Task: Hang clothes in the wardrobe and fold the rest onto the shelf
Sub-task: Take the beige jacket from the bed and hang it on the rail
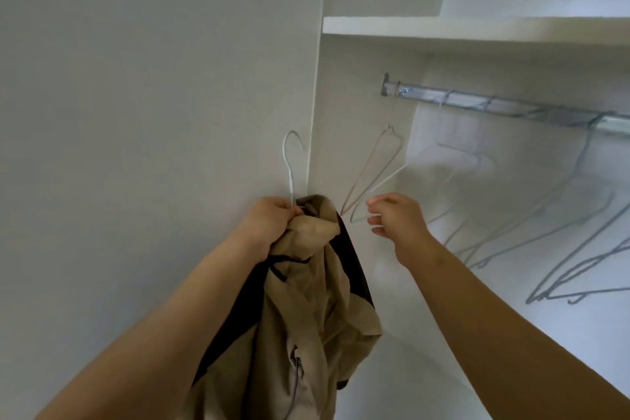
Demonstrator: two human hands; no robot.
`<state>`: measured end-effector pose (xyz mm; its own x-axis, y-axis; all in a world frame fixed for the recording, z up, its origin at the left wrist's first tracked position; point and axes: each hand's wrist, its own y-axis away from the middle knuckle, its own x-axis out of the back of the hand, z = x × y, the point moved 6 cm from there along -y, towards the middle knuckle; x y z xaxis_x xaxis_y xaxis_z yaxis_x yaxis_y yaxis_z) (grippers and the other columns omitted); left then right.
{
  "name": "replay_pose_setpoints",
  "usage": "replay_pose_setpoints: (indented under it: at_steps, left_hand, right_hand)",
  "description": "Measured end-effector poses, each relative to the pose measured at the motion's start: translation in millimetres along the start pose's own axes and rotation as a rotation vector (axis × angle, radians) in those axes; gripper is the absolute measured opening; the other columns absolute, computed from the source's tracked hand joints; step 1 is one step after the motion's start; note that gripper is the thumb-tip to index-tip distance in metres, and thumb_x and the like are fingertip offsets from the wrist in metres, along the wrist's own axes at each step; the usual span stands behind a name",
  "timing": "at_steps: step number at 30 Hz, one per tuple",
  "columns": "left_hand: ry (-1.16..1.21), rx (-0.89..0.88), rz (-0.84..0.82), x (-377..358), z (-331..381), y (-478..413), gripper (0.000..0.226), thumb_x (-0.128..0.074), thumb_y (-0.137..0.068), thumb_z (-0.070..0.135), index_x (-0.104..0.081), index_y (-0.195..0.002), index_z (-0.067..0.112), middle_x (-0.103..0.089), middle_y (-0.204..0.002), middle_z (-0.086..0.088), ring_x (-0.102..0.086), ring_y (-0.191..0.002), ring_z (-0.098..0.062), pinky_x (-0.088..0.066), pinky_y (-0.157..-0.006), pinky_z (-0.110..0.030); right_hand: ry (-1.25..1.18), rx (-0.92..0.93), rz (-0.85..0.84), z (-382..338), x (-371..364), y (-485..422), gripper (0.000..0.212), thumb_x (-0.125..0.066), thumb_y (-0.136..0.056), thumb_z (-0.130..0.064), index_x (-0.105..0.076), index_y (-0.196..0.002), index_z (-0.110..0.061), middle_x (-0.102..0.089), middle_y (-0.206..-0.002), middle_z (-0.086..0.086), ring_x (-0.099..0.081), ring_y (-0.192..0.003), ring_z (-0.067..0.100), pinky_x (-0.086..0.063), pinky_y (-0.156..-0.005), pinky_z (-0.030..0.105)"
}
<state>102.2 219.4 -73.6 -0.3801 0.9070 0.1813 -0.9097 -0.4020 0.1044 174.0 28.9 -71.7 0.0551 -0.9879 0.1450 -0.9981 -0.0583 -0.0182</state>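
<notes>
My left hand (272, 220) grips the neck of a white wire hanger (289, 167) together with the collar of a tan and black jacket (306, 310), which hangs down from it. The hanger's hook points up beside the wardrobe's left edge. My right hand (392, 215) pinches the lower corner of another white wire hanger (381, 181) that hangs from the metal rail (477, 102). A brownish wire hanger (375, 160) hangs just left of it.
Several grey wire hangers (579, 242) hang further right on the rail, swung at an angle. A white shelf (477, 29) runs above the rail. A plain white wall panel (153, 112) fills the left.
</notes>
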Motion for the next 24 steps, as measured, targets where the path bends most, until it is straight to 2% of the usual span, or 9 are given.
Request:
replay_pose_setpoints:
  at_steps: [3,5,7,10,12,15,18,20,24]
  left_hand:
    - [-0.013,-0.008,0.035,-2.6,-0.7,-7.1,0.021,-0.053,-0.093,0.013,-0.068,-0.078,0.015,-0.062,-0.073,-0.001,-0.055,-0.07,-0.014,-0.047,-0.062,-0.02]
    - [0.013,-0.006,0.055,-2.7,-1.5,-10.0,0.017,-0.057,-0.091,0.013,-0.069,-0.079,0.014,-0.062,-0.072,-0.002,-0.056,-0.069,-0.014,-0.047,-0.062,-0.02]
    - [0.042,-0.003,0.07,-1.3,-1.5,-11.4,0.016,-0.058,-0.091,0.012,-0.069,-0.078,0.014,-0.062,-0.069,0.0,-0.056,-0.067,-0.012,-0.047,-0.057,-0.017]
    - [0.107,0.001,0.049,0.1,0.6,-13.3,0.018,-0.058,-0.09,0.01,-0.069,-0.076,0.014,-0.063,-0.069,0.001,-0.056,-0.065,-0.011,-0.048,-0.051,-0.015]
    - [0.138,0.006,0.025,-1.2,2.6,-15.8,0.019,-0.058,-0.09,0.009,-0.068,-0.074,0.013,-0.062,-0.068,-0.001,-0.056,-0.062,-0.011,-0.047,-0.045,-0.011]
    - [0.165,0.013,-0.004,-6.2,5.9,-21.8,0.021,-0.057,-0.09,0.009,-0.067,-0.073,0.014,-0.062,-0.067,-0.003,-0.056,-0.06,-0.011,-0.046,-0.044,-0.011]
    - [0.186,0.025,-0.019,-9.4,6.5,-27.4,0.022,-0.057,-0.09,0.01,-0.066,-0.07,0.015,-0.062,-0.068,-0.004,-0.056,-0.06,-0.012,-0.047,-0.046,-0.012]
    - [0.222,0.039,-0.038,-10.0,6.0,-29.3,0.021,-0.057,-0.09,0.009,-0.066,-0.072,0.013,-0.063,-0.069,-0.005,-0.057,-0.06,-0.014,-0.048,-0.046,-0.013]
    - [0.299,0.072,-0.064,-13.4,6.5,-33.9,0.017,-0.059,-0.088,0.007,-0.068,-0.074,0.01,-0.065,-0.071,-0.008,-0.059,-0.061,-0.016,-0.051,-0.051,-0.018]
  right_hand:
    - [0.038,0.058,-0.01,-3.9,-10.5,-29.4,0.021,-0.048,-0.092,-0.008,-0.063,-0.08,-0.017,-0.056,-0.082,-0.002,-0.055,-0.081,0.017,-0.05,-0.081,0.03]
    - [0.064,0.087,-0.029,-8.6,-23.4,-45.1,0.022,-0.044,-0.093,-0.008,-0.064,-0.1,-0.014,-0.057,-0.086,-0.003,-0.053,-0.076,0.011,-0.047,-0.066,0.02]
    - [0.106,0.1,-0.05,-14.4,-36.9,-57.6,0.03,-0.042,-0.094,-0.008,-0.059,-0.117,-0.014,-0.058,-0.107,0.001,-0.05,-0.078,0.009,-0.036,-0.055,0.015]
    - [0.224,0.059,-0.081,-7.4,-48.3,-78.3,0.048,-0.035,-0.094,-0.004,-0.037,-0.141,-0.014,-0.043,-0.136,0.01,-0.048,-0.108,0.023,-0.04,-0.075,0.02]
    - [0.274,-0.005,-0.126,3.1,-52.4,-85.6,0.056,-0.033,-0.094,-0.002,-0.021,-0.147,-0.016,-0.039,-0.14,0.012,-0.045,-0.112,0.027,-0.04,-0.081,0.025]
    - [0.135,-0.04,-0.12,9.5,-54.9,-90.6,0.057,-0.036,-0.095,-0.005,-0.017,-0.147,-0.018,-0.046,-0.129,0.013,-0.044,-0.099,0.023,-0.04,-0.067,0.027]
    - [-0.037,-0.107,-0.041,14.5,-51.4,-97.8,0.068,-0.039,-0.094,-0.005,-0.003,-0.149,-0.024,-0.041,-0.135,0.01,-0.045,-0.106,0.024,-0.043,-0.086,0.034]
    - [-0.12,-0.16,-0.031,17.7,-50.8,-98.8,0.074,-0.042,-0.095,-0.006,0.002,-0.15,-0.028,-0.036,-0.142,0.011,-0.05,-0.11,0.026,-0.046,-0.09,0.036]
    - [-0.235,-0.28,-0.1,20.5,-53.9,-89.8,0.064,-0.042,-0.095,-0.003,-0.012,-0.149,-0.021,-0.05,-0.09,0.008,-0.054,-0.069,0.019,-0.046,-0.053,0.03]
